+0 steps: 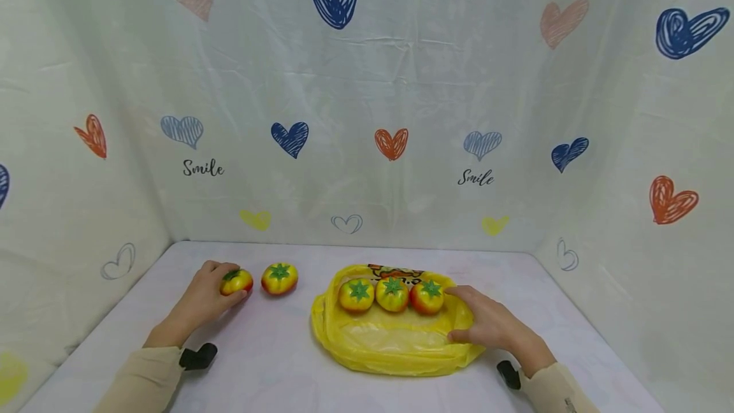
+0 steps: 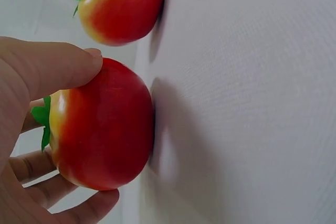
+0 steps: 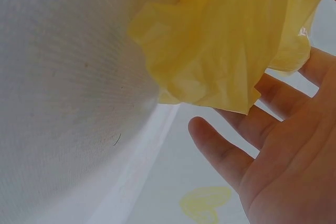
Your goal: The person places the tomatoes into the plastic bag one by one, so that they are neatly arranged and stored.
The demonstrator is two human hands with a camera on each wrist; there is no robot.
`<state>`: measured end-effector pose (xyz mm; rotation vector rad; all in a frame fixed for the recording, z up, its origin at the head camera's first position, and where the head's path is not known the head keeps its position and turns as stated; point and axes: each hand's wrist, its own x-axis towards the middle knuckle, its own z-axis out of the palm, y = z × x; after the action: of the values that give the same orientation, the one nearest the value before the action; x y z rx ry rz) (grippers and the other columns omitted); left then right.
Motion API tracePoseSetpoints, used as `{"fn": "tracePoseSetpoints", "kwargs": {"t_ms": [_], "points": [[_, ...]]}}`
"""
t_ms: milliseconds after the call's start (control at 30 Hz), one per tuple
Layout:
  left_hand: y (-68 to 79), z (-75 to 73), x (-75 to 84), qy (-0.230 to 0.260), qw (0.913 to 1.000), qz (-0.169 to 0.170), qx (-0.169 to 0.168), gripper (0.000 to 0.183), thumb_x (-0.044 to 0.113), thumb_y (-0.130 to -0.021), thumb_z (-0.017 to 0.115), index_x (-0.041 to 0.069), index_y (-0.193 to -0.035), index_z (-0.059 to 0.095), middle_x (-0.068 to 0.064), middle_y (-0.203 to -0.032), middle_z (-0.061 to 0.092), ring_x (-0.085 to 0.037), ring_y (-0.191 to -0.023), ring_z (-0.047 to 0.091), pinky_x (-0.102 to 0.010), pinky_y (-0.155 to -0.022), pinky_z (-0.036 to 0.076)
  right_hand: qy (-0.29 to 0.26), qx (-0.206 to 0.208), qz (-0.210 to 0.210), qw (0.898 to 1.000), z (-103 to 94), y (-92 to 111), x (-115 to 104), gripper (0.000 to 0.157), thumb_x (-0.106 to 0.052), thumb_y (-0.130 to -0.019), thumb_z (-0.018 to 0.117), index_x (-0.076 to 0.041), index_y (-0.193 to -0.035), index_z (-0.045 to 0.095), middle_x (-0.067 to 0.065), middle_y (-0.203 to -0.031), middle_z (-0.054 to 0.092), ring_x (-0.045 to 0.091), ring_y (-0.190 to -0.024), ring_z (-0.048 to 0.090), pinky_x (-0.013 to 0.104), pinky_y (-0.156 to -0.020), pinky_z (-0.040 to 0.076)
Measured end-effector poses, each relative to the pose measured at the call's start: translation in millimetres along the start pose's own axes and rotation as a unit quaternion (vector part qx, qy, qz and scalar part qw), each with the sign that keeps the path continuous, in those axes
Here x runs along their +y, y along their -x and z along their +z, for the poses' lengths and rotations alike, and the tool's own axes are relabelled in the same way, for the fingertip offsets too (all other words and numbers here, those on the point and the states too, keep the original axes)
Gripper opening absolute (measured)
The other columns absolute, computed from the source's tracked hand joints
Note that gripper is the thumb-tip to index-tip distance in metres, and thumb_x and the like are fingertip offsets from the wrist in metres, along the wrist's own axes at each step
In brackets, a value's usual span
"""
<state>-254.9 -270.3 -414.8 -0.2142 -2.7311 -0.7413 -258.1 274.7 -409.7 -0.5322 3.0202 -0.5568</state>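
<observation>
Beige sleeves (image 1: pixel 140 378) are positioned nearest the camera, over a white table (image 1: pixel 264 349). Centrally, a yellow bag (image 1: pixel 395 340) is laid out. Its right edge is touched by the right hand (image 1: pixel 490 322), fingers spread apart. By the left hand (image 1: pixel 201 298), a red-and-yellow fruit (image 2: pixel 107 129) is clamped between thumb and fingers, left of the bag. A second fruit (image 1: pixel 280 280) is located just beside; three more fruits (image 1: pixel 392 296) are aligned within the bag's outline.

Three tomatoes (image 1: pixel 392 294) inside bag (image 1: pixel 395 340), two others (image 1: pixel 280 280) leftward

Gripped red-yellow tomato (image 1: pixel 237 282), another (image 1: pixel 280 280) just beside, three (image 1: pixel 392 296) rowed in open yellow bag (image 1: pixel 395 362)
</observation>
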Motion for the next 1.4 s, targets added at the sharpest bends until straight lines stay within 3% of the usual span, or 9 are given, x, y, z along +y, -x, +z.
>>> {"fn": "tracePoseSetpoints", "kwargs": {"t_ms": [200,400,833,1400], "points": [[-1.0,-5.1,3.5,0.008,0.9999,-0.002,0.007,0.052,0.020,-0.081,0.074,-0.001,-0.124,0.053,-0.025,-0.113,0.043,-0.040,-0.099,0.048,-0.059,-0.087,0.042,0.003,0.002,-0.003,1.000,0.8,0,1,0.077,-0.047,-0.069,0.080,-0.024,-0.136,0.049,0.001,-0.141,0.045,0.028,-0.126,0.046,0.056,-0.099,0.038],[-4.0,-9.0,12.7,0.007,0.9994,0.023,0.025,0.053,0.019,-0.081,0.076,-0.002,-0.124,0.054,-0.024,-0.114,0.043,-0.040,-0.100,0.047,-0.059,-0.089,0.042,0.005,0.006,-0.010,1.000,1.9,0,2,0.078,-0.048,-0.069,0.080,-0.024,-0.136,0.049,0.001,-0.141,0.046,0.028,-0.125,0.046,0.055,-0.099,0.039],[-3.2,-14.1,54.0,0.022,0.9945,0.090,0.048,0.048,0.016,-0.079,0.078,0.002,-0.120,0.057,-0.017,-0.113,0.045,-0.035,-0.102,0.049,-0.055,-0.090,0.045,0.005,0.006,-0.005,1.000,2.3,-1,1,0.079,-0.049,-0.068,0.080,-0.023,-0.136,0.049,0.002,-0.141,0.046,0.028,-0.125,0.046,0.056,-0.099,0.039],[2.3,0.2,105.8,0.062,0.9830,0.167,0.042,0.046,0.017,-0.076,0.081,0.011,-0.117,0.061,-0.007,-0.110,0.047,-0.022,-0.097,0.050,-0.039,-0.083,0.052,0.003,0.010,-0.004,1.000,4.9,0,2,0.078,-0.048,-0.069,0.080,-0.024,-0.136,0.049,0.002,-0.141,0.045,0.028,-0.125,0.046,0.056,-0.099,0.038]]}}
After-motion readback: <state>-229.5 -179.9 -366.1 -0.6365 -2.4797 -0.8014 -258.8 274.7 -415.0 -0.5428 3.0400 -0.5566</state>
